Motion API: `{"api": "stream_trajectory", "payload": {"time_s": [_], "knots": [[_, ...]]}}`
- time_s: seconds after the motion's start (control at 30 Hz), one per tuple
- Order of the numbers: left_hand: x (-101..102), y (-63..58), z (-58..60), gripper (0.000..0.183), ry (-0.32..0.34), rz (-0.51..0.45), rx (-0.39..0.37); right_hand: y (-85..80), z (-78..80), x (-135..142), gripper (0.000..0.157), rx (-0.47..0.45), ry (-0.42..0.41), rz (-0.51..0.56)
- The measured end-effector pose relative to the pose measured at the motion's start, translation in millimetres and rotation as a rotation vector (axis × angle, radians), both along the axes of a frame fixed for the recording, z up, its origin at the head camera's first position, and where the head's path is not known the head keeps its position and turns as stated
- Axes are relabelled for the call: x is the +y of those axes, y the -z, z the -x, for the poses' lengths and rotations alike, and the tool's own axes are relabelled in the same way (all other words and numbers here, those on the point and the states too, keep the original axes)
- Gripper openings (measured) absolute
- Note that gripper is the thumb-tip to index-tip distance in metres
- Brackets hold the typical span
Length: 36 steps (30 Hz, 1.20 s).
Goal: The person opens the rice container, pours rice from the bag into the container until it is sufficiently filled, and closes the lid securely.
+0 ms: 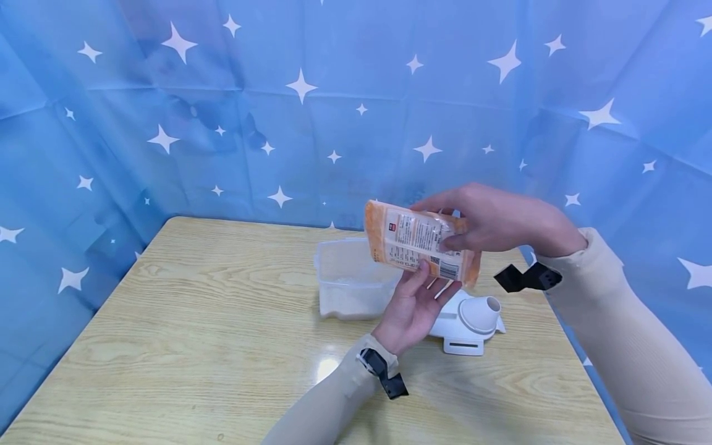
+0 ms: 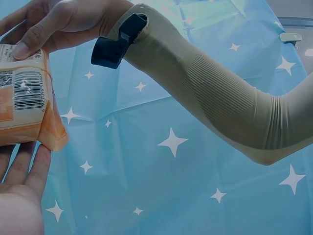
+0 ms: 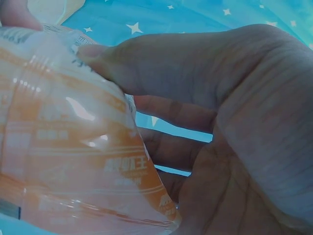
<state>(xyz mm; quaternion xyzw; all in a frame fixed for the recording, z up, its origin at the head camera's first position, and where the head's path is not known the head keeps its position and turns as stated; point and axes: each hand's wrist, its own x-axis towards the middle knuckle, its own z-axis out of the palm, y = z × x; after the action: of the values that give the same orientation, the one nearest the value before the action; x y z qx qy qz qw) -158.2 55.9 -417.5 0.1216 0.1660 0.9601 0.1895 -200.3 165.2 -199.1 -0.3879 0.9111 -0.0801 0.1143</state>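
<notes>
An orange and white plastic food packet (image 1: 403,238), printed with small text and a barcode, is held up above the table between both hands. My left hand (image 1: 411,312) holds it from below, thumb on the printed face and fingers under the lower edge. From the right, my right hand (image 1: 495,216) grips the packet's end; its thumb presses the near face and its other fingers go behind. The right wrist view shows the shiny orange film (image 3: 73,137) bulging beside that thumb. What the packet contains cannot be made out.
Behind the packet stands a clear plastic container (image 1: 345,290), partly hidden. A white plastic lid-like piece (image 1: 463,346) with a cone-shaped spout (image 1: 479,313) lies to its right. Both are on the wooden table (image 1: 194,334), with a blue star-printed curtain (image 1: 356,74) around it.
</notes>
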Motion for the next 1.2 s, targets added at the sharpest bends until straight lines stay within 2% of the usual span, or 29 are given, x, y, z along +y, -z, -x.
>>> {"api": "stream_trajectory", "payload": {"time_s": [0.8,1.2], "knots": [[-0.1,0.7,0.5,0.050,0.013,-0.009,-0.021,-2.7,1.8,-2.9,0.064,-0.012,-0.021,-0.026],[4.4,0.5,0.2,0.046,-0.003,-0.040,0.016,-4.4,2.9,-4.8,0.062,-0.027,-0.052,-0.040]]}}
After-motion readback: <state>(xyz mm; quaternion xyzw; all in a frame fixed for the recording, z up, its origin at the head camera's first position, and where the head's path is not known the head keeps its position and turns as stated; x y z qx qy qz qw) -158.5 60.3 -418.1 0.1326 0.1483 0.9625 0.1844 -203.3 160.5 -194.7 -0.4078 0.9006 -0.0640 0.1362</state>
